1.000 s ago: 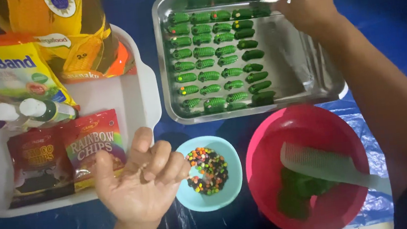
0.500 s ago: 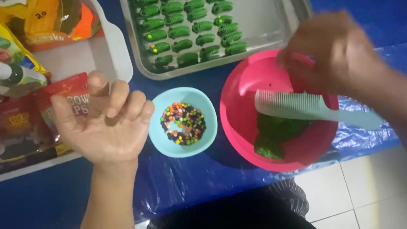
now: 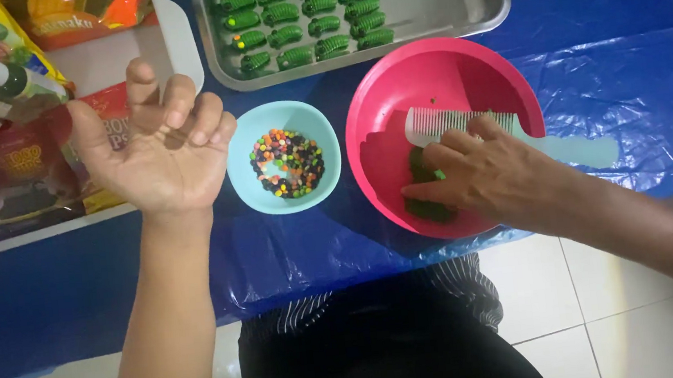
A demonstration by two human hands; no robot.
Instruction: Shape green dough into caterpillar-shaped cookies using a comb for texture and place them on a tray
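right hand point(image 3: 487, 174) had come down from the steel tray point(image 3: 450, 5) into the pink bowl point(image 3: 432, 73), fingers together pinching green dough point(image 3: 424, 205) under the comb point(image 3: 462, 123) | left hand point(image 3: 156, 149) stayed palm-up, fingers loosely curled, empty, beside the blue sprinkle bowl point(image 3: 284, 157) | beyond the fingers: ridged green cookies point(image 3: 295, 16) filled the tray; next piece being taken
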